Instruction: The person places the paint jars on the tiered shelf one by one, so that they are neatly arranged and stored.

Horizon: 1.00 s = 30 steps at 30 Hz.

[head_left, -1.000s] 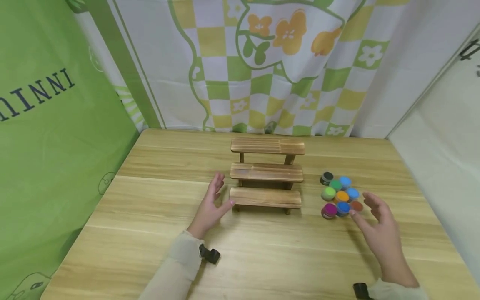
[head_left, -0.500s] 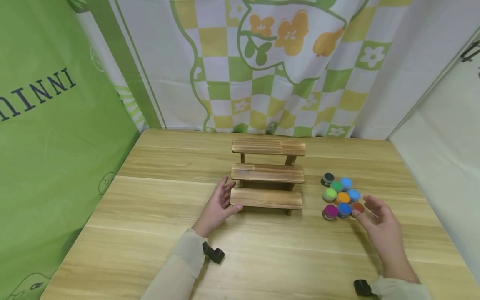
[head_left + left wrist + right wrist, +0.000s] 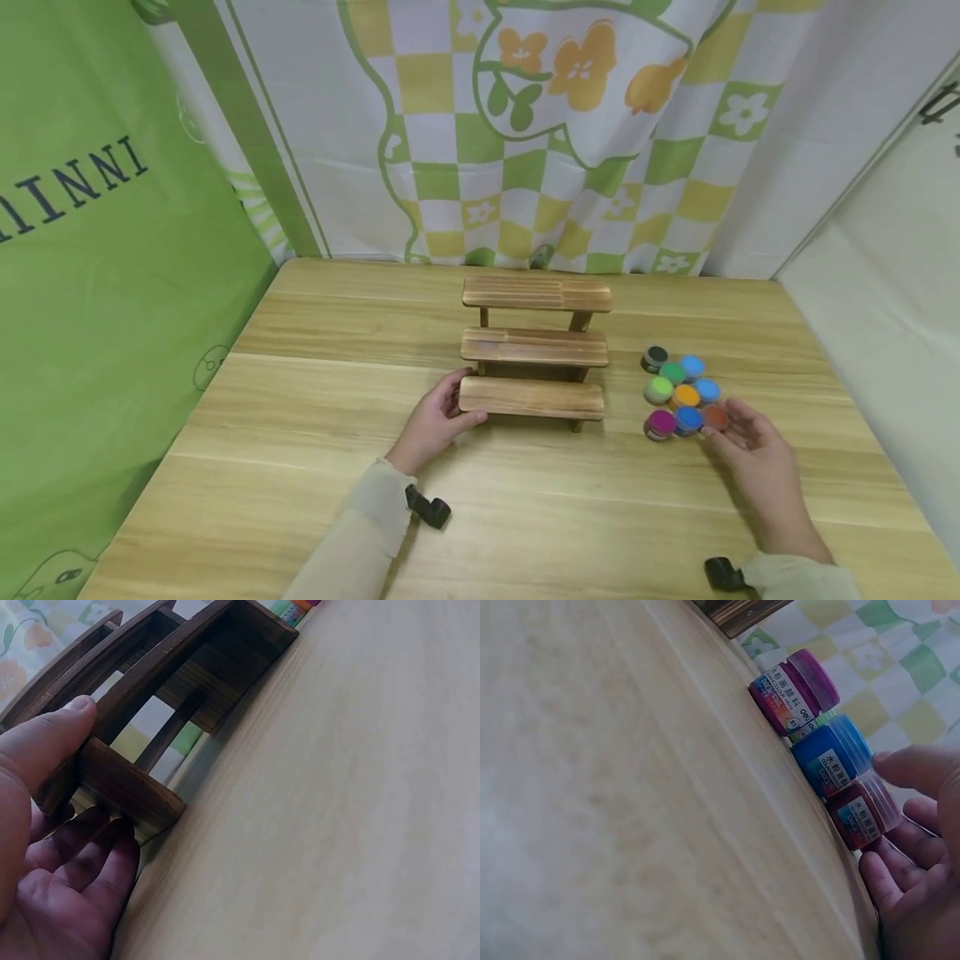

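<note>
Wooden stand (image 3: 532, 397), left fingers (image 3: 116, 871) partly behind

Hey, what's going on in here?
A person's left hand grips the left end of the lowest step of a three-tier wooden stand. Their right hand is curled round a reddish-brown paint jar at the edge of a tight cluster of colourful jars. The stand and the cluster both sit on the table, with the jars to the right of the stand.
</note>
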### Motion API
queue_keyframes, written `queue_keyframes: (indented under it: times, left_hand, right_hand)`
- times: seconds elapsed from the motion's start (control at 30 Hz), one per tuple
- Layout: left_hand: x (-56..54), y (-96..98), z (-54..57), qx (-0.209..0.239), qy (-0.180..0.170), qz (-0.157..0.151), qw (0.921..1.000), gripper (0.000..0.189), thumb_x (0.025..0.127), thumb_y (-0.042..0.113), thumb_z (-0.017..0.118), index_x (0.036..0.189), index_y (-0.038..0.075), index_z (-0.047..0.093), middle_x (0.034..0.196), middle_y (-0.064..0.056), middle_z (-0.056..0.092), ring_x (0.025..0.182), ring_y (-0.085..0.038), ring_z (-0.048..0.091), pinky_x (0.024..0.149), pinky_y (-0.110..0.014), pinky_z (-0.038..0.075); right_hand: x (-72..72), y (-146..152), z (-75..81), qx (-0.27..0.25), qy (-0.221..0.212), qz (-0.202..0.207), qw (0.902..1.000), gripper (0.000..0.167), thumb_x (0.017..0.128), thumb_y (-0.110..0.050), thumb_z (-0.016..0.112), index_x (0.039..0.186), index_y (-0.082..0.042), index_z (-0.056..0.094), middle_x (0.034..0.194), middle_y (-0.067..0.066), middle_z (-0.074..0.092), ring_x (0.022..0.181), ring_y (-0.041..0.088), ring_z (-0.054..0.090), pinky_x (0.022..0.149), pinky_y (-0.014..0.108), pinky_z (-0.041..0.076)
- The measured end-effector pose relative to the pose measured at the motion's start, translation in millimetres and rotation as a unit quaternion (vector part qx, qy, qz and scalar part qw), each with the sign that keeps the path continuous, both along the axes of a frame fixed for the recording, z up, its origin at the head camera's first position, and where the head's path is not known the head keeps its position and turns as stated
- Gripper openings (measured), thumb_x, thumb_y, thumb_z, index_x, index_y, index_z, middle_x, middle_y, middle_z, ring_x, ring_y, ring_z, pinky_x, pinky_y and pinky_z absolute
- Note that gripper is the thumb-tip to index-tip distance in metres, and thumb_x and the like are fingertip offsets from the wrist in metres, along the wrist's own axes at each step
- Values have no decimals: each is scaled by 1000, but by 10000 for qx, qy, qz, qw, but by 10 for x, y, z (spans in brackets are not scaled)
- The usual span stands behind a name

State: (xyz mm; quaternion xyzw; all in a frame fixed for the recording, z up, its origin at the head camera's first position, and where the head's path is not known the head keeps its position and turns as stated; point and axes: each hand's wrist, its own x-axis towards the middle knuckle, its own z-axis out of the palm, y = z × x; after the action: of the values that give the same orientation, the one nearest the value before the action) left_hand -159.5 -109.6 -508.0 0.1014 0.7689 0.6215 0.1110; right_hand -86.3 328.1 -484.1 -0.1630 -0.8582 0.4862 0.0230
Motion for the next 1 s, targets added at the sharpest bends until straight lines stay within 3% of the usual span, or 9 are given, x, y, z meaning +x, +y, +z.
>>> queue_keyframes:
  times: [0.23, 0.37, 0.5, 0.57, 0.63, 0.73, 0.8, 0.87, 1.0]
  left_hand:
    - [-8, 3, -8, 162, 25, -29, 9999, 77, 87, 26, 79, 152, 12, 40, 157, -15, 38, 143, -33, 37, 115, -44, 33]
    - [-1, 23, 13, 312, -15, -70, 9995, 77, 88, 23, 79, 153, 10, 39, 156, -14, 41, 141, -32, 41, 114, -43, 35]
    - [-4, -2, 11, 137, 49, -118, 9998, 79, 89, 31, 78, 154, 14, 37, 159, -14, 35, 143, -30, 36, 115, -42, 35]
    - [-17, 10, 19, -8, 83, -142, 9999, 79, 88, 36, 78, 154, 18, 38, 145, -14, 51, 128, -27, 53, 102, -36, 49]
    - [-38, 19, 29, -87, 118, -158, 9998, 78, 88, 38, 77, 153, 21, 39, 114, -8, 61, 95, -20, 61, 76, -28, 56]
    - [-65, 31, 55, -71, 153, -205, 9996, 75, 89, 37, 77, 153, 23, 39, 85, -3, 44, 62, -14, 40, 50, -21, 38]
    - [-71, 33, 69, -59, 142, -191, 9997, 75, 89, 36, 77, 153, 22, 39, 92, -3, 51, 61, -11, 40, 50, -19, 38]
    - [-64, 27, 65, -36, 94, -167, 9998, 76, 89, 35, 77, 153, 20, 39, 113, -7, 59, 64, -11, 43, 53, -19, 41]
    - [-2, -8, 16, -90, -14, -68, 9999, 78, 88, 36, 78, 153, 19, 39, 147, -14, 49, 82, -15, 53, 69, -22, 50]
  right_hand:
    - [-23, -16, -79, 82, -97, -136, 9998, 76, 96, -40, 67, 154, -4, 35, 151, 23, 44, 127, 29, 54, 82, 4, 47]
    - [-18, -12, -95, 302, 1, -218, 9993, 69, 98, -39, 66, 151, -4, 41, 148, 23, 48, 115, 13, 58, 80, 3, 46]
    - [-22, -17, -136, 538, 19, -239, 9983, 66, 99, -40, 64, 149, -3, 44, 145, 24, 51, 106, 0, 53, 77, 2, 45]
    - [-19, 1, -131, 559, 4, -272, 9981, 66, 99, -41, 64, 149, -3, 44, 145, 24, 51, 104, -1, 53, 76, 2, 45]
    - [-27, 15, -124, 526, -27, -315, 9981, 67, 98, -41, 64, 149, -3, 44, 144, 24, 51, 103, -2, 52, 76, 2, 46]
    - [-47, 19, -113, 434, 15, -435, 9981, 66, 98, -39, 66, 149, -3, 44, 144, 23, 52, 100, -6, 51, 76, 3, 46]
    - [-58, 14, -105, 413, 46, -522, 9978, 65, 97, -37, 67, 148, -3, 45, 144, 23, 52, 99, -8, 51, 77, 3, 46]
    - [-58, 9, -100, 409, 49, -542, 9977, 66, 97, -38, 68, 148, -3, 45, 144, 24, 52, 100, -6, 52, 77, 3, 47]
    - [-34, -21, -125, 309, -34, -535, 9981, 67, 96, -38, 69, 147, -1, 45, 144, 25, 51, 101, -4, 54, 77, 4, 48]
